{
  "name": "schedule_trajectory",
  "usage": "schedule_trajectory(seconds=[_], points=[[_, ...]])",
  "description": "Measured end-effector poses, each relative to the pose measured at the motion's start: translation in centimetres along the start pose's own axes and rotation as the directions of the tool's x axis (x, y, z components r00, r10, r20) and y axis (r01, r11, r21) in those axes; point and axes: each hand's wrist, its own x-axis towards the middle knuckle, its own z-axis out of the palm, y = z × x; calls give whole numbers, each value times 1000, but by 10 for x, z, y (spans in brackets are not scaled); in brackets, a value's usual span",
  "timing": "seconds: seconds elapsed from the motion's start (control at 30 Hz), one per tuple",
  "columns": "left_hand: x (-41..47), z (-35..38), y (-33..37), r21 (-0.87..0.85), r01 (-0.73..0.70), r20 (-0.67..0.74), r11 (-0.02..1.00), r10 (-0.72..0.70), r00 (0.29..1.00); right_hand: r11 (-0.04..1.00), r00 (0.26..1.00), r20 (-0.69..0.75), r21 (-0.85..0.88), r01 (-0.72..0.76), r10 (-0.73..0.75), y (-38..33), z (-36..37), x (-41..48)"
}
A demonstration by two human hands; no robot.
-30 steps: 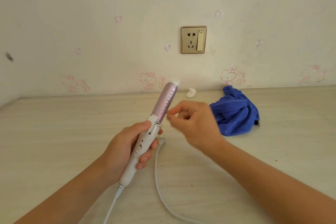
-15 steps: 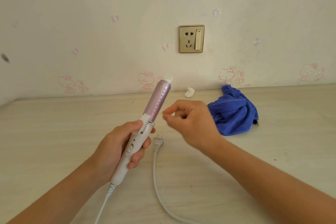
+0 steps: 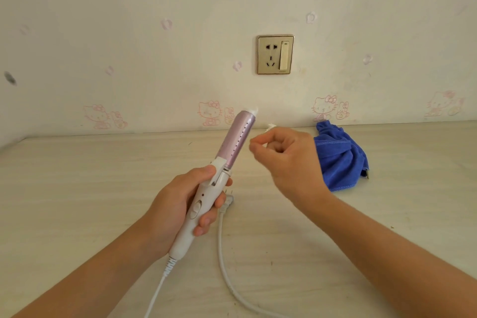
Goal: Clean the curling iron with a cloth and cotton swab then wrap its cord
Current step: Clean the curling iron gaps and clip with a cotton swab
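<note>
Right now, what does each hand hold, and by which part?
Left hand grips the curling iron by its white handle; right hand pinches a small white bit, unidentifiable.

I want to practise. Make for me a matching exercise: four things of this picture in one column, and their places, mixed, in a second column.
Things:
1. curling iron
2. blue cloth
3. plug
4. socket

Places:
A. fixed on the wall
B. gripped by the left hand
C. lying on the table, unplugged
D. crumpled on the table near the wall

Pairs: 1-B, 2-D, 3-C, 4-A
</note>
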Motion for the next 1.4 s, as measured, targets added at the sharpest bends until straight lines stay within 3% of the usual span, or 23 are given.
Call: schedule_trajectory(seconds=[0.1,0.17,0.33,0.57,0.67,0.77,0.87,1.03,1.17,1.4], points=[[0,-2,-1,-19,-10,-10,1000,9,1000,1000,980,200,3,9,-10,2,17,-18],[-1,-6,-2,-8,-7,-12,1000,7,1000,1000,969,247,-17,19,-15,4,25,-24],[-2,-8,-6,49,8,-2,999,-8,1000,1000,999,48,-28,-11,13,3,6,-4],[-1,-10,-4,133,-29,-36,991,34,999,999,984,-174,-14,38,-40,-2,-8,10],[-1,-16,0,43,-47,-89,998,51,995,999,962,-271,43,29,-16,0,-17,18],[-1,-20,2,-53,-55,-71,997,51,996,999,981,-195,35,12,-5,3,-7,11],[-1,-22,6,-276,5,37,961,6,999,1000,990,-143,14,15,-13,4,0,5],[-2,-31,9,-610,175,270,773,-5,963,997,994,-104,81,-15,23,6,-1,8],[-1,-30,10,-661,224,370,716,50,928,995,999,-39,95,-17,21,8,6,1],[0,-29,6,-626,219,385,749,53,921,995,999,-29,92,-24,27,5,4,1]])
